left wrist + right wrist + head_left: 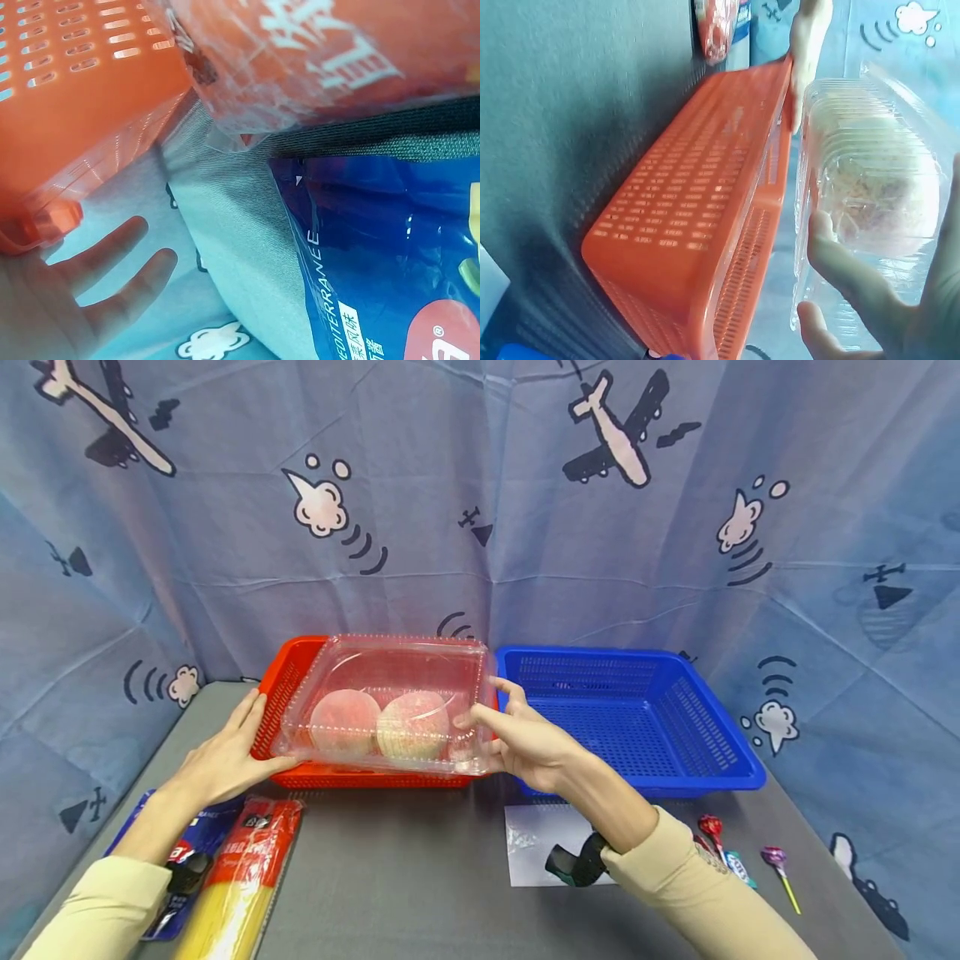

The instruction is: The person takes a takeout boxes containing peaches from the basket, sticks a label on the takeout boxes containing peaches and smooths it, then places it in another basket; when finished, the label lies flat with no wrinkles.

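Observation:
A clear plastic clamshell box (pixel 382 710) with two pale pink round fruits (pixel 345 722) inside hovers over the red basket (pixel 288 672). My left hand (pixel 225 760) lies flat against the basket's left front corner, fingers straight, thumb touching the box's lower left edge. In the left wrist view the left hand (pixel 82 292) is spread beside the red basket (pixel 82 97). My right hand (pixel 525 739) grips the box's right end. The right wrist view shows the right hand (pixel 870 300) with fingers and thumb around the box (pixel 862 172), beside the basket (pixel 697 225).
A blue basket (pixel 720 727) stands right of the red one. A red-and-yellow packet (pixel 240 868) and a blue packet (pixel 165 852) lie at the front left. A clear plastic bag (pixel 532 852) and two lollipops (pixel 711 828) lie at the front right. A patterned cloth backs the table.

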The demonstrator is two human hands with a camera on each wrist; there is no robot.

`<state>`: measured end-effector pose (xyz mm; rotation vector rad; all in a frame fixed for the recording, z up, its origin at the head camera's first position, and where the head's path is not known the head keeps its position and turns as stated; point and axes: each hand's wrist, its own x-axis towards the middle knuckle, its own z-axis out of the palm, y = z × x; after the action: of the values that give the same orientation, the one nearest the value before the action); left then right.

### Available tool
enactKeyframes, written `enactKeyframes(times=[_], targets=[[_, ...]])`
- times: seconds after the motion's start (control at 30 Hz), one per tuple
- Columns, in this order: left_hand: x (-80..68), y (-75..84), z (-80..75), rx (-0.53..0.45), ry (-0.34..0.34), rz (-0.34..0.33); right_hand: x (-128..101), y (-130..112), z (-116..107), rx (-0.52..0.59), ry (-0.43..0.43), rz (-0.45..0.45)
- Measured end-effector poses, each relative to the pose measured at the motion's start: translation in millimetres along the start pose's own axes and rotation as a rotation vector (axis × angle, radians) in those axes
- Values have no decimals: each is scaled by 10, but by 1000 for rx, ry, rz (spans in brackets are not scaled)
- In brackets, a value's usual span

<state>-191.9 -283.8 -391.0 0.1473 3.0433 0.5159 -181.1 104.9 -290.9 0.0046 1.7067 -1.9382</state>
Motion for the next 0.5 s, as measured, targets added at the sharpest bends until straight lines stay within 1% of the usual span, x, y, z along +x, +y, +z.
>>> enactKeyframes(times=[0.2,0.4,0.5], targets=[[-21,-8,6,-10,13,27,-257,107,-48,-64,-71,3],[-15,-8,-13,-4,8,28,-538,251,-107,-45,-160,14],[-5,-7,-19,-1,0,21,-661,358,-144,-46,-176,15]])
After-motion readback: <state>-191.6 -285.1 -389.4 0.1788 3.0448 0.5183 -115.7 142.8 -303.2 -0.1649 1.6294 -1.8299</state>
